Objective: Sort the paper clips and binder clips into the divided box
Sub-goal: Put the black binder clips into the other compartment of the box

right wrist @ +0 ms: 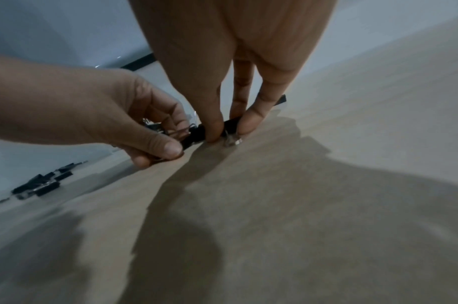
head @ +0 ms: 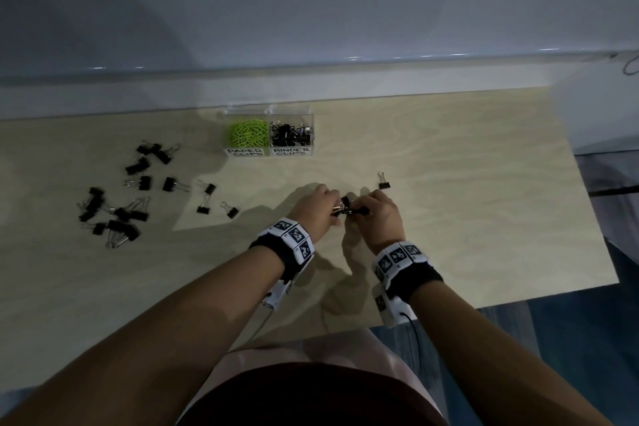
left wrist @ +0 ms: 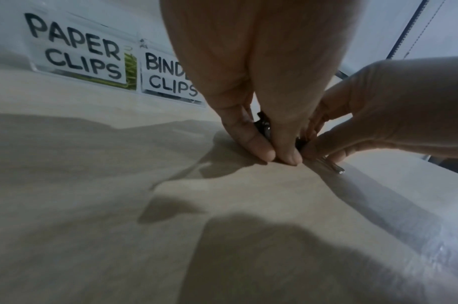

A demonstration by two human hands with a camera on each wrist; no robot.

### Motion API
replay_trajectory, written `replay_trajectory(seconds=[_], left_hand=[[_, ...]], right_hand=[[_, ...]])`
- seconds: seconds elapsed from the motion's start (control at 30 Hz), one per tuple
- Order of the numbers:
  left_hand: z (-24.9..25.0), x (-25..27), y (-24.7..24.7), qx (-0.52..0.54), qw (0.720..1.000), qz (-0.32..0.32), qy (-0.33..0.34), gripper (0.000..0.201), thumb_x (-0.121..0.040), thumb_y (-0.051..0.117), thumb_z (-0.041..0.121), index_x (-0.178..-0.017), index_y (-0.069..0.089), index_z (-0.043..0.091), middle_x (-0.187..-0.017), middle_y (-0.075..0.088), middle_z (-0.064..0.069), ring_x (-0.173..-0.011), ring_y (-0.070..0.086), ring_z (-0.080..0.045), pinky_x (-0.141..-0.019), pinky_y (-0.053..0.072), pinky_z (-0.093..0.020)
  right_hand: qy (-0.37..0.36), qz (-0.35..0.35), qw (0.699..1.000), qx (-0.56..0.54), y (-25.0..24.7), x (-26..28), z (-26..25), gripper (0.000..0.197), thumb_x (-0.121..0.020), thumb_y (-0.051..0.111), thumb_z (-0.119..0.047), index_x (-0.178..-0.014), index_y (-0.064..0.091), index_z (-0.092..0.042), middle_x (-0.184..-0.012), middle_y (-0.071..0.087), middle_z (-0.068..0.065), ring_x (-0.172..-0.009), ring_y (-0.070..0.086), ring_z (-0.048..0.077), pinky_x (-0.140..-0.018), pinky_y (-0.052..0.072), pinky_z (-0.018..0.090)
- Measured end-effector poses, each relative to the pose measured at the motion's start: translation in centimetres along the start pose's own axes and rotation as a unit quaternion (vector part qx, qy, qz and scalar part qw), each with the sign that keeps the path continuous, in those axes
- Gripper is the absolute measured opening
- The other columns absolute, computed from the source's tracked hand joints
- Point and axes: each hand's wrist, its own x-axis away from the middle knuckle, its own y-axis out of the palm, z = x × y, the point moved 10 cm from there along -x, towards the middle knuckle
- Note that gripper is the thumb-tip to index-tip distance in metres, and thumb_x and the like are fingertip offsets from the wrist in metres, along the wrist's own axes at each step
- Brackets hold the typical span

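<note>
both hands pinch tangled black binder clips (head: pixel 347 207) with silver wire handles at frame centre: left hand (head: pixel 316 209), right hand (head: pixel 380 214).

Both arms reach forward, hands almost touching low over the table. Left hand (head: pixel 316 209) pinches the binder clips (head: pixel 345 207) with thumb and fingers; right hand (head: pixel 378 214) pinches them too.

Bare forearms, banded wrists, dark red top

Each wrist wears a black fabric wristband (head: pixel 287 261) ringed with white square tiles printed with black-and-white markers (head: pixel 294 235); a small white camera block (head: pixel 389 308) hangs beneath, trailing a thin black cable (head: pixel 413 325) toward 6 o'clock.
</note>
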Motion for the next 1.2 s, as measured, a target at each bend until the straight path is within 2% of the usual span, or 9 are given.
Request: replay_trajectory(seconds=[0.27,0.4,0.57,0.63,0.73,0.83,0.9,1.03,1.2], left_hand=[[-1.1,1.0,-0.9,0.0,1.0,0.019,-0.007,0.023,-0.082,0.068,0.017,-0.099,0.057,0.004,-0.111,0.045,-0.009,-0.086,0.058,-0.03,-0.081,0.05,-0.043],[-1.9,1.7,-1.4,0.006,1.0,0.014,0.004,0.015,-0.082,0.059,0.011,-0.093,0.06,0.001,-0.103,0.055,-0.014,-0.092,0.055,-0.031,-0.083,0.047,-0.042],[-3.9,2.7,-4.2,0.062,0.997,0.047,-0.012,0.01,-0.081,0.06,0.01,-0.073,0.055,0.009,-0.078,0.058,-0.009,-0.076,0.055,-0.026,-0.066,0.039,-0.028],[-4.4,3.2,-6.2,0.095,0.992,0.079,-0.011,0.006,-0.08,0.063,0.009,-0.075,0.06,0.008,-0.076,0.059,-0.004,-0.073,0.055,-0.019,-0.063,0.038,-0.018],[-4.3,3.2,-10.8,0.141,0.979,0.149,0.005,0.003,-0.081,0.065,0.007,-0.083,0.066,0.006,-0.077,0.06,0.001,-0.07,0.054,-0.01,-0.061,0.037,-0.008],[-3.8,2.2,-16.3,0.128,0.962,0.242,0.025,0.002,-0.079,0.065,0.006,-0.081,0.066,0.007,-0.079,0.067,-0.006,-0.068,0.056,-0.014,-0.065,0.048,-0.025],[-3.7,0.8,-18.5,0.099,0.956,0.275,0.029,0.003,-0.078,0.064,0.006,-0.08,0.065,0.006,-0.081,0.068,-0.009,-0.071,0.059,-0.017,-0.068,0.051,-0.029],[-4.1,-2.1,-18.7,0.039,0.966,0.253,0.015,0.008,-0.081,0.061,0.008,-0.087,0.065,0.003,-0.09,0.067,-0.011,-0.083,0.062,-0.023,-0.079,0.053,-0.034],[-5.0,-2.3,-16.6,-0.003,0.982,0.19,0.019,0.028,-0.082,0.068,0.019,-0.107,0.066,0.008,-0.108,0.066,-0.011,-0.099,0.06,-0.025,-0.086,0.046,-0.031]], right_hand=[[0.004,0.038,0.998,-0.051,-2.9,-1.6,-0.9,0.013,-0.066,0.078,-0.002,-0.071,0.067,-0.008,-0.078,0.062,0.009,-0.069,0.061,0.025,-0.066,0.055,0.04],[-0.051,0.039,0.992,-0.11,-4.2,-5.4,-6.7,0.012,-0.071,0.077,-0.004,-0.077,0.067,-0.007,-0.086,0.063,0.008,-0.074,0.062,0.018,-0.067,0.052,0.01],[-0.125,0.021,0.985,-0.118,-2.8,-10.9,-14.2,0.011,-0.072,0.076,-0.007,-0.076,0.066,-0.01,-0.086,0.061,0.007,-0.074,0.06,0.018,-0.071,0.055,0.027],[-0.131,-0.015,0.988,-0.085,-1.2,-11.7,-15.3,0.014,-0.069,0.076,-0.005,-0.077,0.066,-0.012,-0.087,0.06,0.006,-0.075,0.059,0.018,-0.072,0.055,0.031],[-0.101,-0.04,0.993,-0.054,-0.7,-11.8,-13.4,0.02,-0.071,0.073,-0.001,-0.085,0.067,-0.013,-0.098,0.059,0.006,-0.08,0.057,0.016,-0.073,0.052,0.025],[-0.053,0.001,0.998,-0.038,-3.0,-10.6,-8.3,0.024,-0.074,0.062,0.005,-0.09,0.067,-0.012,-0.101,0.06,0.009,-0.083,0.059,0.02,-0.074,0.048,0.023],[-0.009,0.022,1.0,-0.005,-4.3,-9.4,-3.9,0.025,-0.074,0.058,0.003,-0.09,0.068,-0.013,-0.101,0.059,0.011,-0.086,0.061,0.027,-0.079,0.052,0.031],[0.075,-0.037,0.991,0.107,-3.6,-6.8,1.9,0.024,-0.075,0.064,-0.012,-0.098,0.066,-0.018,-0.106,0.055,0.016,-0.093,0.055,0.038,-0.083,0.05,0.042],[0.006,-0.027,0.997,0.074,-1.9,-5.7,1.3,0.014,-0.073,0.063,0.006,-0.077,0.071,-0.005,-0.087,0.053,0.021,-0.072,0.057,0.038,-0.067,0.053,0.043]])
